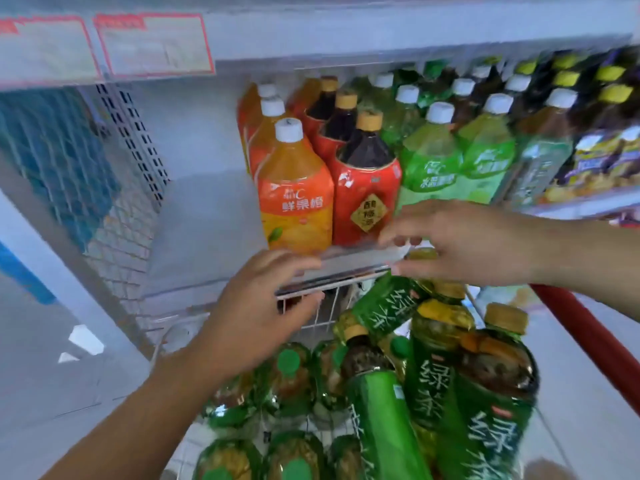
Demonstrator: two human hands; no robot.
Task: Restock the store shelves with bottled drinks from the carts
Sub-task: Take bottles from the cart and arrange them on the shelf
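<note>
The white shelf [204, 220] holds rows of large bottles: orange juice [294, 192], dark drink with red labels [365, 188], and light green drinks [431, 164]. Below it, the wire cart [322, 317] is piled with green tea bottles [485, 393] lying loose, beside shrink-wrapped green-capped bottles [287, 375]. My left hand [263, 306] hovers at the shelf's front edge over the cart rim, fingers relaxed and holding nothing. My right hand [460, 244] reaches in from the right at the same edge, in front of the red-label bottle, fingers loosely curved and empty.
The shelf's left half is bare, bounded by a perforated upright and a wire mesh side [114, 202]. Price tags [156, 46] hang on the shelf above. More bottles with yellow caps [609, 95] fill the right. The cart's red handle [588, 334] runs at the lower right.
</note>
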